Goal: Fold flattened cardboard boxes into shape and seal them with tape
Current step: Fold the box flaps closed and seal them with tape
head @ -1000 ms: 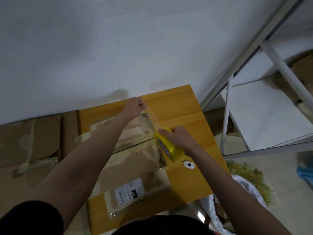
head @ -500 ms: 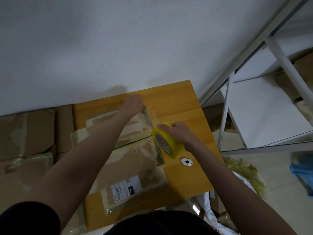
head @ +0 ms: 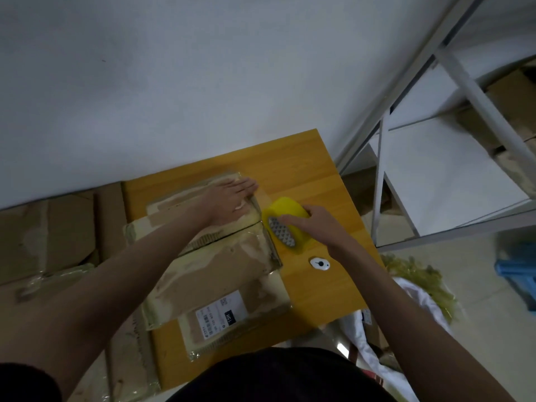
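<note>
Taping the top seam of the cardboard box (head: pixel 214 256) — that's the step in hand, judging by the head view, the only cam. The box is sitting on the wooden table (head: pixel 313 181), flaps down, with old tape and a shipping label (head: pixel 220 314) on its near face.

The left hand (head: pixel 229 201) is lying flat w/ fingers straight, pressing on the far flap, palm down — nothing grasped, just holding things down. The right hand (head: pixel 313 224) is curling round the yellow tape roll (head: pixel 285 221), gripping it just beside the left hand, at the box's right edge where the seam ends. Whether a strip is running from roll to box I can't tell; too dim.

A small white cutter (head: pixel 319 263) is lying on the table just nearside of the gripping hand, apart from the box.

Next move, imo: the tape is needing a pull along the seam toward the left — the flat hand staying as anchor — then a cut, prob. w/ that cutter.
</note>
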Demonstrator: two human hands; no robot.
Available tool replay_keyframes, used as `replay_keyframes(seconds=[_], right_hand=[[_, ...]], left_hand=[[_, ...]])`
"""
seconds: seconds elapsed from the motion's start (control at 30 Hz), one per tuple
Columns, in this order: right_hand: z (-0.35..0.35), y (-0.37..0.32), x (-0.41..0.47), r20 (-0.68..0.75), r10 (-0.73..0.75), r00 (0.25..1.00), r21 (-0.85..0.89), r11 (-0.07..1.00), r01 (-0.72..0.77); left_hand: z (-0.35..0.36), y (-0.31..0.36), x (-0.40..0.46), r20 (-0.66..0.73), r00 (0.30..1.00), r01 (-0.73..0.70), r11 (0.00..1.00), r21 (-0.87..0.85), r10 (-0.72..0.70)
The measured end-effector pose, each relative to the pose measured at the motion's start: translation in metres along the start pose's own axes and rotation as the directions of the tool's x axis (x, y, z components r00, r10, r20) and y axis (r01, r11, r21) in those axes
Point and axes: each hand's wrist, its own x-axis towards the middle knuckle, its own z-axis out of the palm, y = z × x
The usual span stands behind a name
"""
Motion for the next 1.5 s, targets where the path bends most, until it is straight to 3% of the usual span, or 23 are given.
replay_keyframes(seconds=[0.13,0.27,0.37,0.47,0.63,0.73,0.83,1.03,1.23,1.5], right_hand=[[0.008,0.012,-0.021,-0.037,-0.068,0.997,-0.039,0.997,0.067],[0.015,0.016,-0.038,-0.191,-0.117,0.975,-0.064,0.992,0.106],[0.019,0.022,-0.05,-0.189,-0.087,0.978,-0.103,0.992,0.068],[0.023,0.035,-0.062,-0.152,-0.055,0.987,-0.033,0.998,0.05],[0.038,0.045,-0.071,-0.165,-0.043,0.985,0.049,0.997,0.051],[0.048,0.045,-0.072,-0.163,-0.015,0.987,0.106,0.994,0.032],[0.054,0.049,-0.074,-0.144,-0.021,0.989,0.131,0.991,0.041],[0.06,0.05,-0.083,-0.172,0.02,0.985,0.188,0.982,0.013],[0.071,0.047,-0.089,-0.25,-0.007,0.968,0.126,0.991,0.04],[0.081,0.073,-0.092,-0.253,0.029,0.967,-0.03,0.999,-0.037]], left_hand=[[0.002,0.002,-0.003,0.016,1.0,-0.02,0.999,0.048,0.02],[0.006,0.009,-0.009,0.022,0.999,-0.034,0.994,0.102,0.032],[0.009,0.004,-0.014,0.099,0.991,0.087,0.996,0.026,-0.09],[0.02,-0.014,-0.032,0.191,0.966,0.163,0.984,0.073,-0.175],[0.017,0.003,-0.042,0.026,0.999,0.02,0.999,-0.034,-0.019],[0.006,0.035,-0.035,0.088,0.982,-0.167,0.986,0.004,0.166],[0.007,0.05,-0.032,0.177,0.97,-0.177,0.984,0.035,0.169],[0.012,0.046,-0.037,0.153,0.972,-0.175,0.983,-0.049,0.18],[0.012,0.045,-0.036,0.15,0.967,-0.188,0.974,-0.124,0.206],[0.01,0.044,-0.032,0.208,0.952,-0.223,0.974,-0.036,0.225]])
